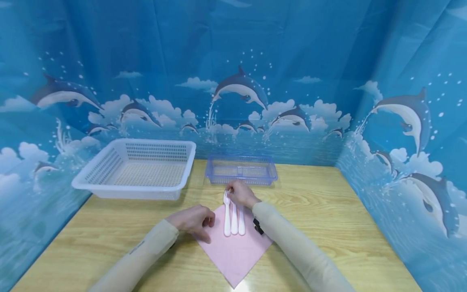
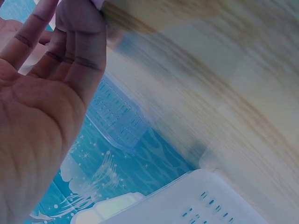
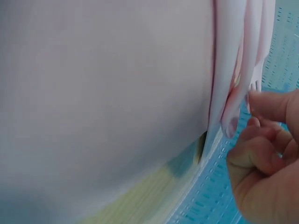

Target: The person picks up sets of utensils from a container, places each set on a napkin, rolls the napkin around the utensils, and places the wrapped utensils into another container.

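A pink napkin [image 1: 237,255] lies as a diamond on the wooden table, with three white utensils side by side on its upper half. The leftmost is a fork [image 1: 227,217], tines pointing away from me; the heads of the middle utensil [image 1: 234,223] and right utensil [image 1: 241,224] are hidden in the head view. My right hand [image 1: 242,194] bends its fingers over these heads, fingertips beside the tines in the right wrist view; whether they pinch a utensil is unclear. At the napkin's left corner, my left hand [image 1: 194,220] rests with loosely bent fingers, holding nothing visible.
A white perforated basket [image 1: 135,190] stands at the back left. Just beyond my right hand is a shallow clear-blue basket [image 1: 240,178]. Behind both hangs a blue dolphin-print curtain [image 1: 299,56], which also borders the table's left and right sides.
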Motion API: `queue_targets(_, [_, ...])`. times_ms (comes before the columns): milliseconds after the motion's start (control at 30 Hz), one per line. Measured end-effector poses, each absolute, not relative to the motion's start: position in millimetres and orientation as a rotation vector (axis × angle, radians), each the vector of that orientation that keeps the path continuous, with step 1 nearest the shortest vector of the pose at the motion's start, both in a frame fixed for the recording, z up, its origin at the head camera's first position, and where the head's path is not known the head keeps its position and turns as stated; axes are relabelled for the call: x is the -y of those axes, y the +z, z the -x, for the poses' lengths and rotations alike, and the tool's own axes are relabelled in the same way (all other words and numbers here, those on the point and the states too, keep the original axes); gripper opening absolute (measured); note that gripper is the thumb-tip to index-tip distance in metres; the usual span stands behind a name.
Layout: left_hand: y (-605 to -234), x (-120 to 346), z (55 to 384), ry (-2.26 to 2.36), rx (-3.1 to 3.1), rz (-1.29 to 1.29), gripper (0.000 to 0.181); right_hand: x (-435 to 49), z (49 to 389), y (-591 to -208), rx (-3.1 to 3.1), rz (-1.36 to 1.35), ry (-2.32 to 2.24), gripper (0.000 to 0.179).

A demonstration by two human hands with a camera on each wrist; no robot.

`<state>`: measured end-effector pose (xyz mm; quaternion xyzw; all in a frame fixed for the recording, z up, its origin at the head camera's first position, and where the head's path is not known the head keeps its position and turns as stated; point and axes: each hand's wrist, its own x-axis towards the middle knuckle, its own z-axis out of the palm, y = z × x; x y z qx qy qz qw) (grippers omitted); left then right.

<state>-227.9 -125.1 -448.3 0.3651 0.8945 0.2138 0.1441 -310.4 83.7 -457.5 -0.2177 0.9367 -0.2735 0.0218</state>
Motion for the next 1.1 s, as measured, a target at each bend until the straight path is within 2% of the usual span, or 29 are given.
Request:
queue_targets(200, [-450, 125, 229, 0.615, -2.58, -1.06, 0.032, -80, 308, -455, -2.912, 0.47, -0.872, 0.018])
queue_targets(333, [-451, 126, 229, 0.622, -2.58, -1.08, 0.033, -79, 310, -453, -2.934, 0.424, -0.849, 0.018])
queue_targets(900, [-453, 127, 229, 0.621, -2.58, -1.11, 0.033, -72, 314, -453, -3.04, 0.504, -0.669, 0.017])
queue_targets(1100, [-452, 127, 229, 0.631, -2.571, -1.106, 0.034, -73, 312, -451, -2.99, 0.781, -0.624, 0.015])
